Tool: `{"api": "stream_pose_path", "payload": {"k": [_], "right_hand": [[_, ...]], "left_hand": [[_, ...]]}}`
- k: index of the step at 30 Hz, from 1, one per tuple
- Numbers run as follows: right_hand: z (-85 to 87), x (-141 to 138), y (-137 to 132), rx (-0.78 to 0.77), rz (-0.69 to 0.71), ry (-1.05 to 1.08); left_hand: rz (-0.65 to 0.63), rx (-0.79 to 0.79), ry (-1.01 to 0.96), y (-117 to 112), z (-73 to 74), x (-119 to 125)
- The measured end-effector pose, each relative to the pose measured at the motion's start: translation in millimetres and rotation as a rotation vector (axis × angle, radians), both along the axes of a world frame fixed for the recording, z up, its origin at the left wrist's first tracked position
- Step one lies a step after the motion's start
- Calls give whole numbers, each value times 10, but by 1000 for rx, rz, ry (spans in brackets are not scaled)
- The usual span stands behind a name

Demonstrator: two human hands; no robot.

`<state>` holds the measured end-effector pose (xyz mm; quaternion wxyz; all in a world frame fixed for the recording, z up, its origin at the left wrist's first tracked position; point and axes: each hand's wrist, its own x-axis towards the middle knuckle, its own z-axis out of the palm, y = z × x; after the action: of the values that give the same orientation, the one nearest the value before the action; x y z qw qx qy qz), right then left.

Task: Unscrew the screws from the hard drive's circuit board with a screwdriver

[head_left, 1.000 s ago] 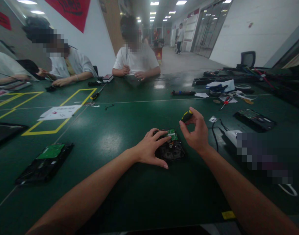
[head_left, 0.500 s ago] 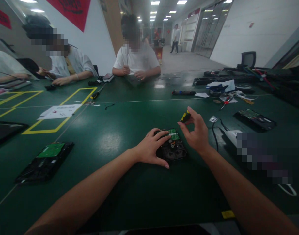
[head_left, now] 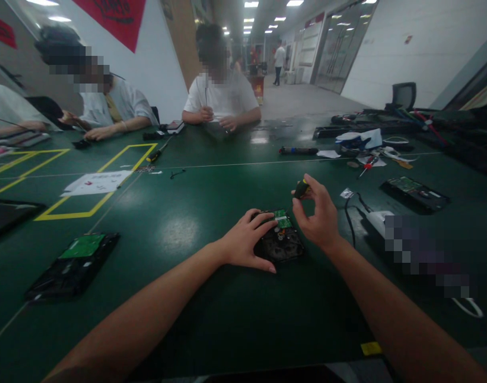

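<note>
The left hand point(head_left: 243, 242) lay on one hard drive point(head_left: 282, 246), its fingers point(head_left: 263, 219) spread flat over the drive's top and left side, pressing on it rather than closed round it. That drive sat circuit-board side up on the green worktop point(head_left: 211, 202), toward the near edge and about midway along it. The right hand point(head_left: 319, 218) hovered just above the drive's far right corner, its fingers pinched shut on the yellow-and-black handle of one screwdriver point(head_left: 301, 189), whose tip pointed down toward the small green board.

Three drives showed in all: the one under the hands, a second drive point(head_left: 74, 263) near the left edge, and a third drive point(head_left: 414, 191) toward the right edge. Two more screwdrivers lay farther off, a yellow-handled one point(head_left: 156, 155) and a red-handled one point(head_left: 367, 167). One white paper sheet point(head_left: 98, 182) lay inside a yellow taped outline. Two seated co-workers point(head_left: 221, 96) sat along the far edge.
</note>
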<state>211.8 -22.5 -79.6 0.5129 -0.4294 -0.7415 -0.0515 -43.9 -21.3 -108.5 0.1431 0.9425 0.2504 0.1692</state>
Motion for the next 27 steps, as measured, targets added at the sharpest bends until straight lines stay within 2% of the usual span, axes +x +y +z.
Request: {"api": "stream_pose_path", "payload": {"k": [6, 12, 17, 22, 27], "right_hand": [[0, -13, -12, 18, -46, -5], [-16, -9, -2, -21, 17, 30], [-30, 7, 11, 12, -38, 40], [-28, 18, 20, -11, -15, 60], [-33, 52, 39, 44, -64, 20]], "left_hand": [[1, -3, -1, 0, -14, -5], [-3, 11, -15, -13, 2, -2], [-1, 17, -6, -18, 11, 0], [0, 6, -14, -20, -3, 1], [4, 6, -3, -14, -3, -1]]}}
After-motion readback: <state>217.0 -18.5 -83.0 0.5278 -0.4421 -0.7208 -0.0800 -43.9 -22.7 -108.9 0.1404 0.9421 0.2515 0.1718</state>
